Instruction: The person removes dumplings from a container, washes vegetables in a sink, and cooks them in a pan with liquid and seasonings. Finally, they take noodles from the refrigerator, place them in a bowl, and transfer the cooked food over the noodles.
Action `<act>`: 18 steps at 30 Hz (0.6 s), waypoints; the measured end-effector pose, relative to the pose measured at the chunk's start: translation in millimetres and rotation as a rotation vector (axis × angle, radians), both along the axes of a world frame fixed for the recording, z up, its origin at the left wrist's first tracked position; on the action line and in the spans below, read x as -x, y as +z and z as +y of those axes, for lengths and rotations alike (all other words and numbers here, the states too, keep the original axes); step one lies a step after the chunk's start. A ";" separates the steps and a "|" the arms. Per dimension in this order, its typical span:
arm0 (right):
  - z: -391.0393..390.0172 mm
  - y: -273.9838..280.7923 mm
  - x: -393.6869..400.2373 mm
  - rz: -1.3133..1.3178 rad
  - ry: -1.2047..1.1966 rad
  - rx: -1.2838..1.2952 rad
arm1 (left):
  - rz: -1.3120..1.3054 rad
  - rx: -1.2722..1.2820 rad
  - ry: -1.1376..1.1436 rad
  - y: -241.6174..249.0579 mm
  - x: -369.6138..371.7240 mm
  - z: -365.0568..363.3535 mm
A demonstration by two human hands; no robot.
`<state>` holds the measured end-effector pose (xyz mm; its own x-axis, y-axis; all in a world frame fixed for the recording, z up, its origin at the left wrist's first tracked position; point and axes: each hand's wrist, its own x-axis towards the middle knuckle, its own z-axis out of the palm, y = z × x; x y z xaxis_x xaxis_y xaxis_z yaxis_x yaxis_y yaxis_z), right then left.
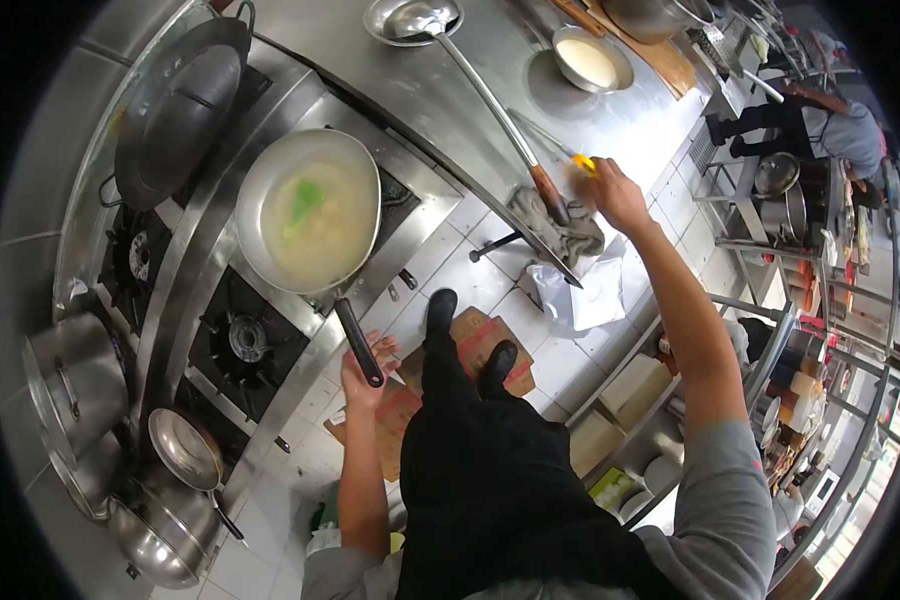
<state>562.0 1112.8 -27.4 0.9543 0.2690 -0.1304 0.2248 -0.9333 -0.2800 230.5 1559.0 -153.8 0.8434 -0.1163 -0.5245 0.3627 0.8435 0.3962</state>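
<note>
A light-coloured frying pan [260, 215] sits on a stove burner, holding pale, cloudy liquid with a bright green piece in it. Its black handle [358, 338] points toward me and crosses over my left hand [363, 378], whose fingers are spread beside and beneath it. On the other side, my right hand [618, 197] is closed at the yellow end of a utensil [582, 162] with a thin, pale shaft, partly blurred. Close by, a long ladle [485, 95] with a wooden grip rests its bowl in a metal bowl [380, 22]. Under that grip lies a crumpled cloth [570, 235].
A bowl of creamy liquid [588, 60] stands on the steel counter [505, 50]. A dark wok [185, 110], a small frying pan [185, 450] and pots [85, 375] crowd the stove. Flattened cardboard [490, 345] lies underfoot. Another person [840, 130] is at the far right.
</note>
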 end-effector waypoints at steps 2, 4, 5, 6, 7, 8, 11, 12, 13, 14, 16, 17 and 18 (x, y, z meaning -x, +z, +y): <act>-11.1 10.6 27.1 -0.144 0.052 -0.076 | 0.215 0.106 0.123 -45.4 17.1 -16.9; -9.0 58.1 66.7 -0.040 -0.182 -0.172 | 0.167 0.106 0.090 -78.9 3.8 -32.1; -9.8 77.2 89.9 -0.025 -0.235 -0.213 | 0.261 0.082 0.219 -90.7 -11.4 -40.5; -10.7 92.1 114.2 -0.013 -0.283 -0.254 | 0.354 0.061 0.352 -102.3 -29.9 -47.7; -10.7 101.2 140.2 0.005 -0.285 -0.305 | 0.360 0.109 0.482 -113.7 -45.5 -50.3; -11.2 107.6 167.0 0.029 -0.291 -0.357 | 0.362 0.121 0.494 -126.5 -56.9 -48.8; 10.0 116.2 223.8 0.201 -0.068 -0.367 | 0.029 0.236 0.509 -163.3 -75.0 -44.0; 32.7 115.5 230.6 0.249 0.004 -0.370 | 0.093 0.322 0.571 -172.3 -78.9 -43.0; 49.2 102.4 232.8 0.313 0.019 -0.415 | 0.152 0.405 0.634 -179.3 -82.2 -41.0; 64.5 80.2 233.3 0.372 0.037 -0.462 | 0.142 0.406 0.634 -187.0 -81.7 -39.4; 100.3 34.1 218.6 0.347 0.089 -0.496 | -0.062 0.254 0.530 -193.1 -62.5 -33.3; 125.0 19.6 204.8 0.377 0.069 -0.508 | -0.061 0.241 0.531 -175.6 -50.4 -27.4; 151.3 5.9 190.8 0.406 0.044 -0.524 | 0.038 0.287 0.480 -145.1 -40.2 -24.7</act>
